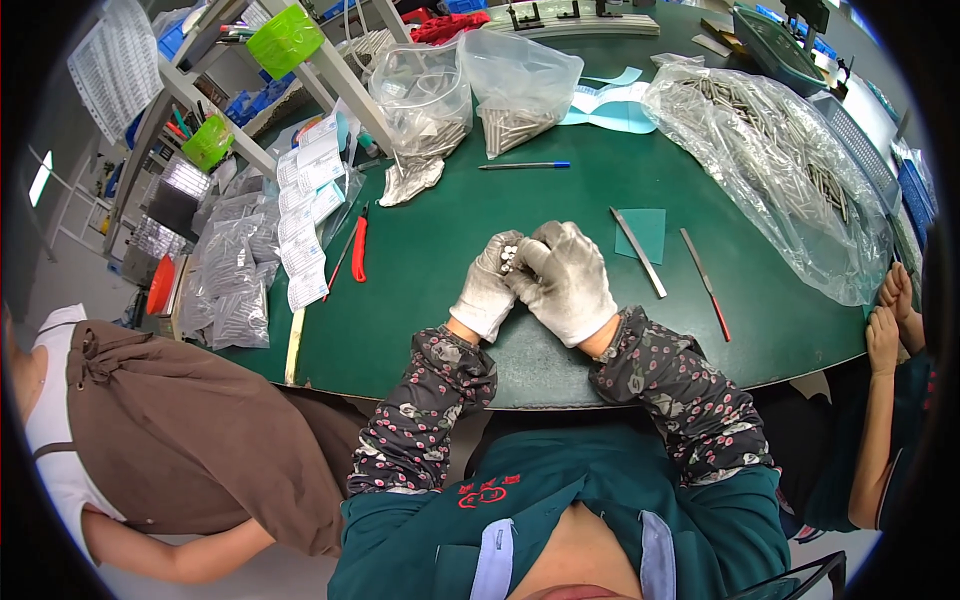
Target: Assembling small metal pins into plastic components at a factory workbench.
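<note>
Both my hands wear greyish-white gloves and meet over the middle of the green table [420,270]. My left hand [488,288] is closed around several small metal rods [508,256], of which only the pale round ends show. My right hand [568,282] is curled against the same rods, its fingertips bent and partly hidden. To the right lie a flat metal file [638,252], partly on a teal square sheet [648,228], and a thin tool with a red handle [708,285]. A blue-capped pen [525,165] lies beyond my hands.
Clear bags of metal rods stand at the back [515,110] and lie at the right [770,160]. Red-handled pliers [360,250], paper slips [302,235] and small plastic bags [230,270] are on the left. One person stands at my left; another's hands [890,310] rest at the right edge.
</note>
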Demonstrator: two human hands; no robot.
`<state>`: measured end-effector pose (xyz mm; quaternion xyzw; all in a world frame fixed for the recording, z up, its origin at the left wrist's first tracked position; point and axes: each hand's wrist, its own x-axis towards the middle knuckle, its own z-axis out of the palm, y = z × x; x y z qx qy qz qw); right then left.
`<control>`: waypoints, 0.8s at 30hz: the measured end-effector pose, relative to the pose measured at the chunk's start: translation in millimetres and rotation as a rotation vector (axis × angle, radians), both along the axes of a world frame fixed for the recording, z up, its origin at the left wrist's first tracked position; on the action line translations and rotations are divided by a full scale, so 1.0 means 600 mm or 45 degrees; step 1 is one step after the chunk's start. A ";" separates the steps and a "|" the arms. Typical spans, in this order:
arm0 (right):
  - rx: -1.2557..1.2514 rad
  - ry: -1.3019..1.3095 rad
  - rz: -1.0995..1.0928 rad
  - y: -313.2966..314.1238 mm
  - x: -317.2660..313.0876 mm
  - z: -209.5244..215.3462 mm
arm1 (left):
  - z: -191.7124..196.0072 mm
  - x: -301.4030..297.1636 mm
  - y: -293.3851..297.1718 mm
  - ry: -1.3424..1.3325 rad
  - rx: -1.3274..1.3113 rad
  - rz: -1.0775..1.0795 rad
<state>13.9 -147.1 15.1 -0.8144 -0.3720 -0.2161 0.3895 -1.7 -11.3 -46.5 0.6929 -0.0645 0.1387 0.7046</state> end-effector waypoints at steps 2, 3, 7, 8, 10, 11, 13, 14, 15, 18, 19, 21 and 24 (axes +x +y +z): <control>0.013 0.006 0.007 0.001 0.002 -0.001 | 0.010 -0.003 -0.002 0.022 0.024 -0.019; 0.008 0.008 -0.007 0.000 0.003 0.001 | 0.014 -0.004 -0.004 0.041 0.050 -0.033; 0.142 0.069 0.064 -0.028 0.018 0.008 | 0.046 -0.014 -0.024 0.411 -0.217 0.018; 0.424 0.367 0.193 -0.035 0.030 0.011 | 0.056 -0.017 -0.035 0.413 -0.264 0.100; 0.862 0.872 0.481 -0.063 0.051 0.026 | 0.056 -0.019 -0.022 0.391 -0.513 -0.128; 1.052 1.081 0.562 -0.080 0.056 0.041 | 0.062 -0.023 -0.019 0.413 -0.672 -0.228; 1.013 1.187 0.483 -0.132 0.070 0.062 | 0.074 -0.026 -0.025 0.524 -0.808 -0.368; 0.895 1.137 0.387 -0.158 0.085 0.058 | 0.084 -0.028 -0.032 0.564 -0.835 -0.415; 0.772 1.082 0.285 -0.183 0.095 0.055 | 0.095 -0.028 -0.042 0.602 -0.867 -0.470; 0.649 1.067 -0.079 -0.229 0.108 0.047 | 0.115 -0.021 -0.078 0.682 -0.709 -0.667; 0.606 1.139 -0.155 -0.244 0.113 0.046 | 0.124 -0.022 -0.093 0.682 -0.726 -0.676; 0.548 1.151 -0.215 -0.267 0.120 0.036 | 0.145 -0.022 -0.133 0.818 -0.113 -0.619; 0.726 1.420 -0.091 -0.293 0.134 0.018 | 0.121 -0.016 -0.188 0.499 0.355 -0.593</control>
